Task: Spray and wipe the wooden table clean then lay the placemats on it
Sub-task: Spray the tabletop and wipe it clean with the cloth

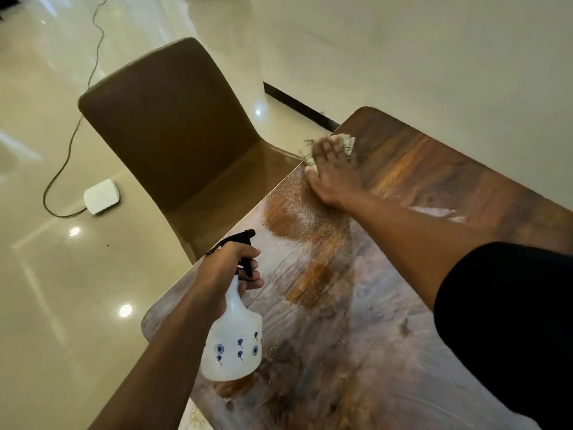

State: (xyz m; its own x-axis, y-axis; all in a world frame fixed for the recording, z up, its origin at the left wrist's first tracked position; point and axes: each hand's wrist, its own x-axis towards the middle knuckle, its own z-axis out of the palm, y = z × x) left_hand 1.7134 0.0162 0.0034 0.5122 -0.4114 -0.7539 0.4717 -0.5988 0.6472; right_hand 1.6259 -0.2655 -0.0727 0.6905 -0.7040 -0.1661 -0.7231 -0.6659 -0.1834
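A: Where's the wooden table (434, 169) at?

B: Mid-wipe. The cloth (342, 142) lies at the table's far corner, pressed flat under the right hand (333, 175), fingers spread straight over it. A patch of fine spray droplets (297, 209) sits just nearer than the cloth, by the table's left edge.

A: And the other hand?

B: The left hand (229, 271) is curled round the neck of the white spray bottle (234, 339), held over the table's near-left edge.

A: Next?

B: Probably drag the cloth back through those droplets. No placemats in view; the brown chair (173, 135) stands beyond the table's left edge.
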